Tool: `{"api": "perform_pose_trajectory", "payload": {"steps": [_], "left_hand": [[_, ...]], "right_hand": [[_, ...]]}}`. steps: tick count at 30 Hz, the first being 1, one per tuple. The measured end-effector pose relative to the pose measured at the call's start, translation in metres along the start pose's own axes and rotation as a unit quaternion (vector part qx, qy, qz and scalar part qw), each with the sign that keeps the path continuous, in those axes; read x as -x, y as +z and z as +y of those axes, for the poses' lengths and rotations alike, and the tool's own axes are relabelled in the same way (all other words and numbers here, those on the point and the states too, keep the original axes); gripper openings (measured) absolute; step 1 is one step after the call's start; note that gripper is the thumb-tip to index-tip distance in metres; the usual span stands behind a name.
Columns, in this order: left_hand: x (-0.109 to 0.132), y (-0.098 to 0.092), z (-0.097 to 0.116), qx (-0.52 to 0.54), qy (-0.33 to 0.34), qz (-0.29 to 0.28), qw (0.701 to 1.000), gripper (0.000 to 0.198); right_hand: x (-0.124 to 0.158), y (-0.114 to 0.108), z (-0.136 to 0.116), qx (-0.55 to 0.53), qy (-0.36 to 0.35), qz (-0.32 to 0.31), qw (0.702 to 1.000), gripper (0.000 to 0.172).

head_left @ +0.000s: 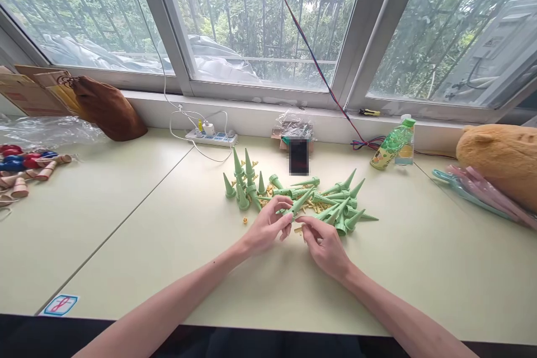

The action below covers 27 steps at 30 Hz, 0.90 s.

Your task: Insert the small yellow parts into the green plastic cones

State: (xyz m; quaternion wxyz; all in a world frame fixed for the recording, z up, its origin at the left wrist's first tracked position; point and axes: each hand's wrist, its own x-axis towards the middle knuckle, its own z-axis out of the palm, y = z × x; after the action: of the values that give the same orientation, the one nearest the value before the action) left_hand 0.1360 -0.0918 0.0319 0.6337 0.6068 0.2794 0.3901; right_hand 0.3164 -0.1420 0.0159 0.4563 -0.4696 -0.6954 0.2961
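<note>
Near the middle of the pale table, my left hand (268, 225) is closed on a green cone (301, 202) whose tip points up and right. My right hand (325, 243) is just right of it, fingers pinched on a small yellow piece (298, 230). Beyond both hands lies a heap of green cones (342, 207) mixed with small yellow pieces. Several green cones stand upright (238, 163) at the heap's left side, some with yellow pieces on them. One loose yellow piece (245, 220) sits left of my left hand.
Behind the heap are a dark phone-like object (299, 156) and a white power strip (216, 137). A green bottle (393, 142) and a plush item (499, 156) stand right. Wooden toys (20, 185) and a brown bag (109, 109) are left.
</note>
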Motion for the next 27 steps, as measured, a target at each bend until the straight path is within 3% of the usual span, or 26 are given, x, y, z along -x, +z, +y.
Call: {"api": "perform_pose_trajectory", "payload": {"steps": [5, 9, 16, 27], "left_hand": [[-0.001, -0.001, -0.003, 0.083, -0.033, -0.025, 0.996, 0.034], [0.0, 0.001, -0.002, 0.105, -0.058, -0.031, 0.992, 0.034], [0.001, 0.009, 0.003, 0.115, -0.053, -0.046, 0.991, 0.029], [0.001, 0.012, 0.003, 0.063, -0.045, -0.003, 0.997, 0.031]], "right_hand": [[-0.001, -0.002, 0.0, 0.02, -0.036, 0.016, 0.999, 0.024], [0.001, -0.002, 0.002, -0.002, -0.011, 0.045, 0.999, 0.023], [0.003, -0.003, 0.004, -0.038, 0.024, 0.085, 0.995, 0.019], [0.002, -0.003, 0.004, -0.049, 0.019, 0.059, 0.997, 0.019]]}}
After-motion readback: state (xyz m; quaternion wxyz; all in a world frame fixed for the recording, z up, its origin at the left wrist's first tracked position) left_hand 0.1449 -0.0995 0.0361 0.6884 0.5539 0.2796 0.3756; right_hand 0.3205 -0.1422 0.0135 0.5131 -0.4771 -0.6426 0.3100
